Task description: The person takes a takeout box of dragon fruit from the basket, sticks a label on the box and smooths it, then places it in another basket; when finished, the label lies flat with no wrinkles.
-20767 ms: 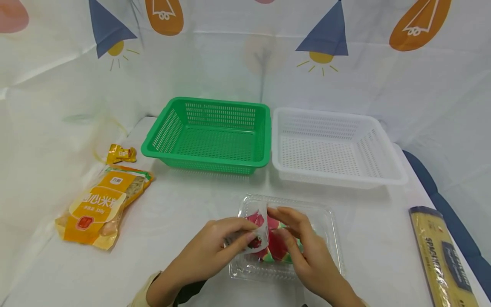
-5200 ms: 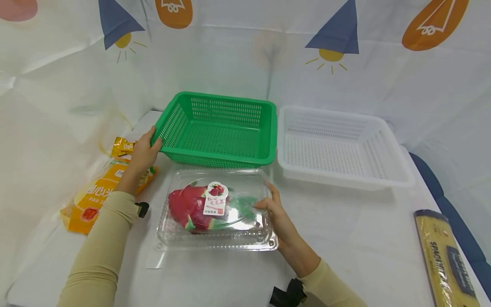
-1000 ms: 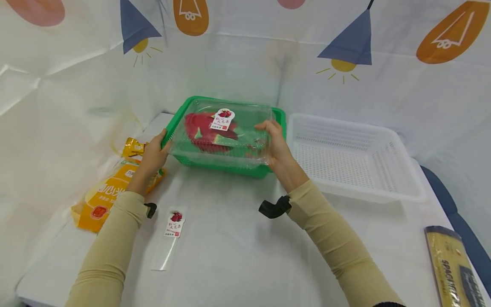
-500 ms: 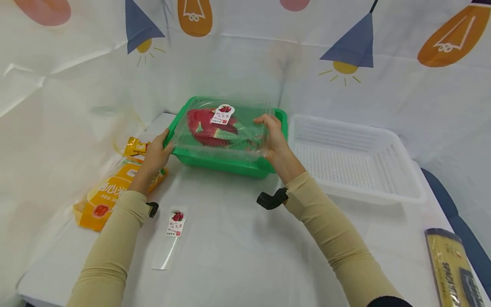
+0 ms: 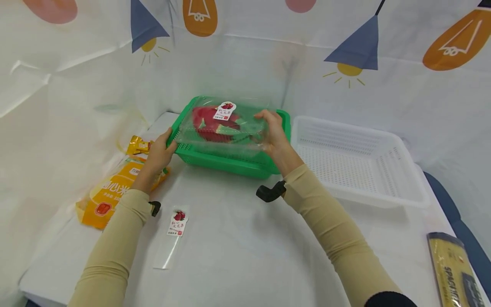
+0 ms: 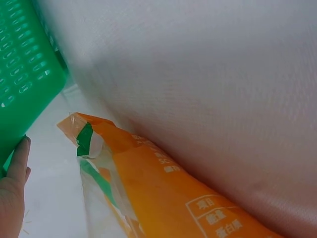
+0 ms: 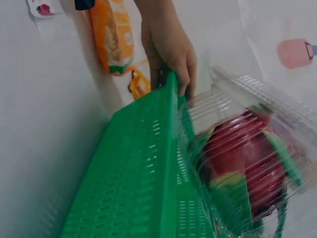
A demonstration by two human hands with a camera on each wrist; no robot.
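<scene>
My right hand (image 5: 277, 135) grips the right end of a clear plastic clamshell box (image 5: 245, 123). Inside it lies a red dragon fruit (image 5: 205, 123), and a white label (image 5: 225, 111) sticks to the lid. The box overlaps the opening of the green basket (image 5: 230, 164), tilted against the rim in the right wrist view. My left hand (image 5: 159, 150) pinches the basket's left rim, with fingers and thumb on either side of it. That same rim hold shows in the right wrist view, where the left hand (image 7: 171, 49) comes from the top.
A white basket (image 5: 383, 200) stands right of the green one. At left lie an orange food bag (image 5: 111, 192) and a small yellow packet (image 5: 138, 146). A labelled clear strip (image 5: 174, 234) lies in front, and a spaghetti pack (image 5: 452, 268) at the right edge.
Over the last second the clamshell box has moved slightly farther back over the green basket with my right hand. My left hand keeps its hold on the rim. Earlier, the box was on the table.
</scene>
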